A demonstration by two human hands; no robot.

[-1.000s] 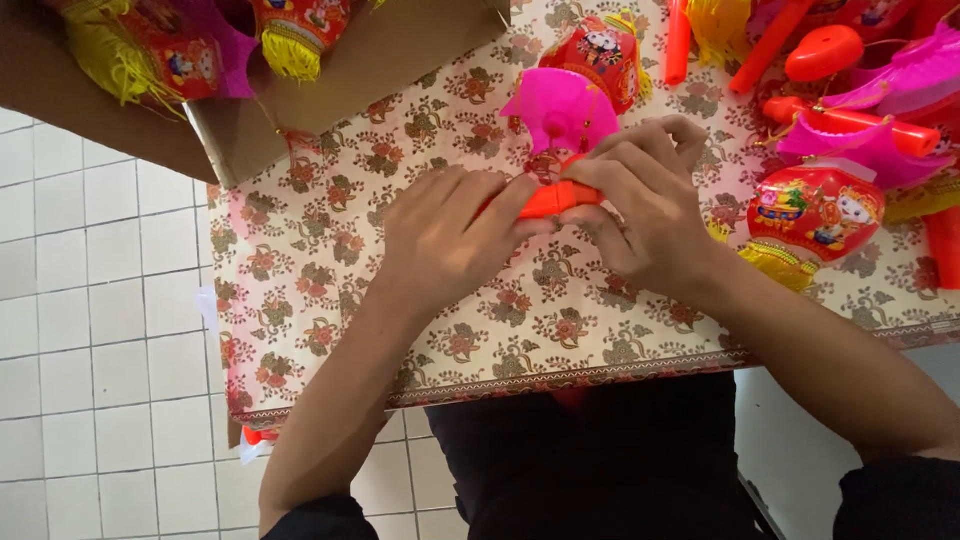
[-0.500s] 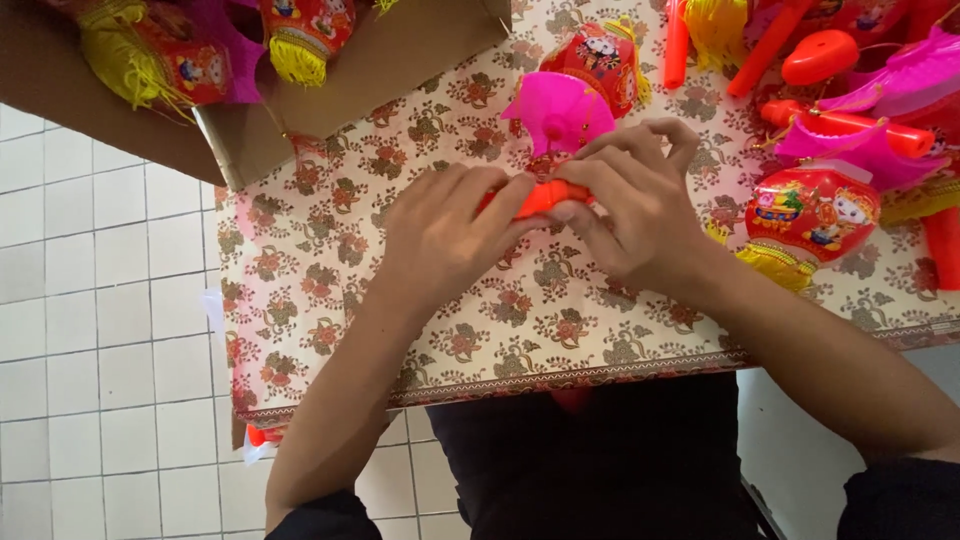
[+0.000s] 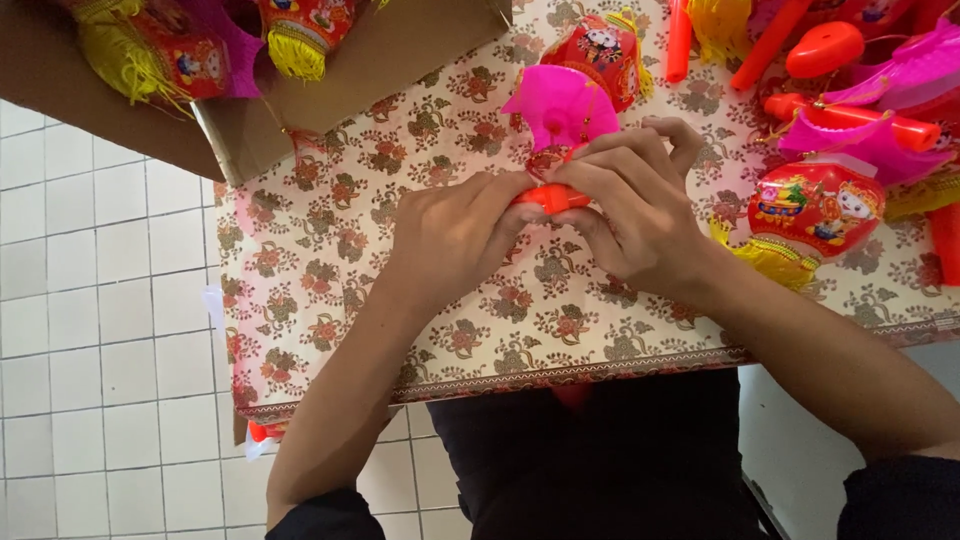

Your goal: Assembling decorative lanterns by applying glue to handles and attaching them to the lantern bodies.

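Both hands, the left hand (image 3: 455,235) and the right hand (image 3: 635,215), are pinching a small orange plastic cylinder (image 3: 552,197) between their fingertips, steadying it over the floral-clothed table (image 3: 330,250); a bright pink paper lantern piece (image 3: 560,105) is lying just beyond them.

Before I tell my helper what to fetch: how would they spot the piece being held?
On the floral tablecloth, look between the left hand and right hand. The orange piece is pinched there, below a pink lantern; it alone is small, plain and untasselled.
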